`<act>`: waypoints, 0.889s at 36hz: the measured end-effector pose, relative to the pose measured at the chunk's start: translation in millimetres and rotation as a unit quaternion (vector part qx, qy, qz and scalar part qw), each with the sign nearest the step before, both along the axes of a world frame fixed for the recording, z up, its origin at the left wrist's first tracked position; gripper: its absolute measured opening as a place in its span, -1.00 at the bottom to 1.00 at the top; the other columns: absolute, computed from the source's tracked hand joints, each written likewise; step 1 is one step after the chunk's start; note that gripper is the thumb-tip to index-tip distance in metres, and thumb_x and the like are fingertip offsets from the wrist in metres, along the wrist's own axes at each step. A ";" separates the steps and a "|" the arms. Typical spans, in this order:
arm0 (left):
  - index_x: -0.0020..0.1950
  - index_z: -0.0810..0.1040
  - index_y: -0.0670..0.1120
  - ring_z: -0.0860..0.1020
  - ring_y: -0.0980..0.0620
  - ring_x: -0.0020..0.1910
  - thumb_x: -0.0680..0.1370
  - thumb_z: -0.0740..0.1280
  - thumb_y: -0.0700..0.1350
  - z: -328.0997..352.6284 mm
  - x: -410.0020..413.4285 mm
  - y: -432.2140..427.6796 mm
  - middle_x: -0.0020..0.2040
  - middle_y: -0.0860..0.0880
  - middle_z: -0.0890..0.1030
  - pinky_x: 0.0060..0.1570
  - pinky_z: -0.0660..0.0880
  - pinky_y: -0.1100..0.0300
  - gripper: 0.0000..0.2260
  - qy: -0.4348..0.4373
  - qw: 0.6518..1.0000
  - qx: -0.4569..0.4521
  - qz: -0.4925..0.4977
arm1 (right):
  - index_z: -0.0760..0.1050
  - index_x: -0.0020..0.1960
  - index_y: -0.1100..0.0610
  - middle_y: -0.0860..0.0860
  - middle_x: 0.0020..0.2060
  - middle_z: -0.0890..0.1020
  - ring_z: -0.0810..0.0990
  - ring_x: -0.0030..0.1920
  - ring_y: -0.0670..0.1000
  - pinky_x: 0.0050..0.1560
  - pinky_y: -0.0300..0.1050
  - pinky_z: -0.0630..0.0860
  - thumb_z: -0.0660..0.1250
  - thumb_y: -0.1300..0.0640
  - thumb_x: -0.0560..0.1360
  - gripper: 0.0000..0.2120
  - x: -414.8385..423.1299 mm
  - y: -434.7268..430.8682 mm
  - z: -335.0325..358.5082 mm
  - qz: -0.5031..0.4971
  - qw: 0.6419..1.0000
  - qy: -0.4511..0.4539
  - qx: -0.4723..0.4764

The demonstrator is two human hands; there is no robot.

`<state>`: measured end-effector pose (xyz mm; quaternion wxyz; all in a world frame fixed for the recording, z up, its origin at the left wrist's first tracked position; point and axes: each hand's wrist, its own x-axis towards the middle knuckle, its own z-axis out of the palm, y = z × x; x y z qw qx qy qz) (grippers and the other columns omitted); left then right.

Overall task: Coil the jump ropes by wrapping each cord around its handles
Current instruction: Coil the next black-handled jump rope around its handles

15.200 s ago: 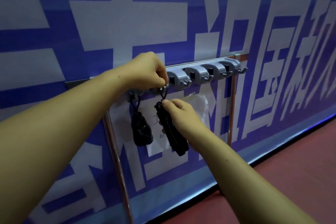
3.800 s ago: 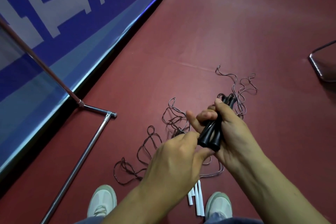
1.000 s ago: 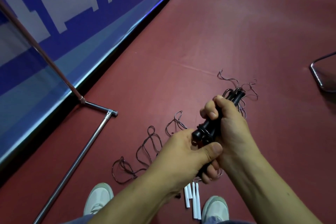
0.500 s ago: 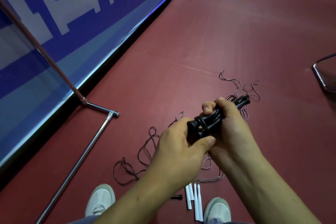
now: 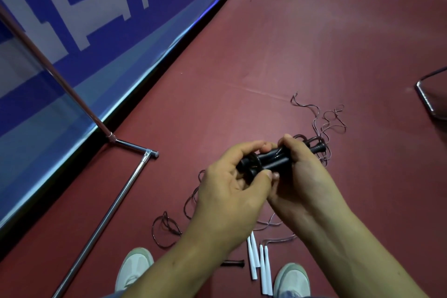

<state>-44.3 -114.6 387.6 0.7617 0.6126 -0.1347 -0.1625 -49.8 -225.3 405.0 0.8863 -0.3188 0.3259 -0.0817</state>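
Right hand (image 5: 300,176) grips paired black plastic handles (image 5: 273,159); left hand (image 5: 232,191) curls round wrapped end. Risk: thin dark cord (image 5: 326,126), tangled on floor, snags; wraps slacken, slip off.

- handles (image 5: 273,161) between my left hand (image 5: 232,193) and right hand (image 5: 307,176)
- loose cord (image 5: 326,123) on the floor (image 5: 314,43) beneath
- other handles (image 5: 262,266) between my shoes (image 5: 134,268)
- rack frame (image 5: 121,201) to the left
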 end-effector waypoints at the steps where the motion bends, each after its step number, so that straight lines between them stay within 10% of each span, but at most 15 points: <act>1: 0.16 0.63 -0.06 0.69 0.09 0.08 0.48 0.43 -0.37 -0.7 1.8 1.7 0.07 0.01 0.73 0.09 0.59 0.27 -0.68 0.013 1.000 0.001 -0.003 | 0.54 -0.50 0.11 0.04 -0.41 0.55 0.51 -0.36 -0.02 -0.21 -0.18 0.35 0.17 0.04 0.68 -0.42 -0.5 1.2 1.4 -0.002 1.000 -0.003 0.000; 5: 0.23 0.60 -0.07 0.63 0.10 -0.30 0.49 0.42 -0.24 0.9 6.4 8.2 -0.11 -0.03 0.72 -0.32 0.51 0.30 -0.68 0.068 0.996 0.030 -0.055 | 0.54 -0.42 0.10 0.04 -0.40 0.55 0.48 -0.39 -0.01 -0.54 -0.26 0.37 0.16 0.03 0.68 -0.48 -5.1 -1.1 1.7 0.001 1.000 -0.013 -0.016; 9: 0.31 0.50 0.16 0.59 0.16 -0.28 0.43 0.46 0.05 -4.9 11.9 16.7 -0.17 0.13 0.68 -0.21 0.51 0.18 -0.55 0.003 0.982 0.170 -0.087 | 0.53 -0.37 0.05 0.06 -0.37 0.55 0.51 -0.42 0.00 -0.44 -0.15 0.46 0.15 0.07 0.70 -0.53 -9.3 -10.8 4.3 0.005 0.984 -0.037 -0.173; 14: 0.04 0.57 -0.18 0.41 0.14 -0.54 0.57 0.42 -0.24 1.2 24.1 28.4 -0.40 0.00 0.55 -0.51 0.31 0.33 -0.92 0.069 0.980 0.135 -0.128 | 0.38 -0.17 0.07 0.00 -0.42 0.51 0.36 -0.49 -0.05 -0.49 -0.20 0.30 0.19 0.05 0.68 -0.74 -12.3 -31.4 16.4 0.041 0.968 -0.012 -0.248; 24: -0.13 0.63 0.07 0.43 -0.03 -0.35 0.63 0.26 0.01 -6.8 20.4 28.3 -0.38 -0.09 0.51 -0.21 0.38 0.15 -0.80 0.037 0.954 0.142 -0.262 | 0.40 -0.12 0.08 0.03 -0.37 0.53 0.41 -0.55 -0.10 -0.57 -0.27 0.37 0.25 0.01 0.65 -0.79 -14.2 -33.1 13.5 0.065 0.986 -0.017 -0.151; 32: -0.02 0.63 -0.15 0.64 -0.14 -0.20 0.63 0.27 -0.03 -3.6 10.8 26.4 -0.15 -0.19 0.65 -0.13 0.53 0.06 -0.77 0.239 0.897 -0.066 -0.367 | 0.38 -0.16 0.08 0.00 -0.40 0.50 0.35 -0.50 -0.05 -0.39 -0.14 0.30 0.28 -0.01 0.57 -0.79 -12.6 -35.8 14.2 0.114 0.982 -0.054 -0.143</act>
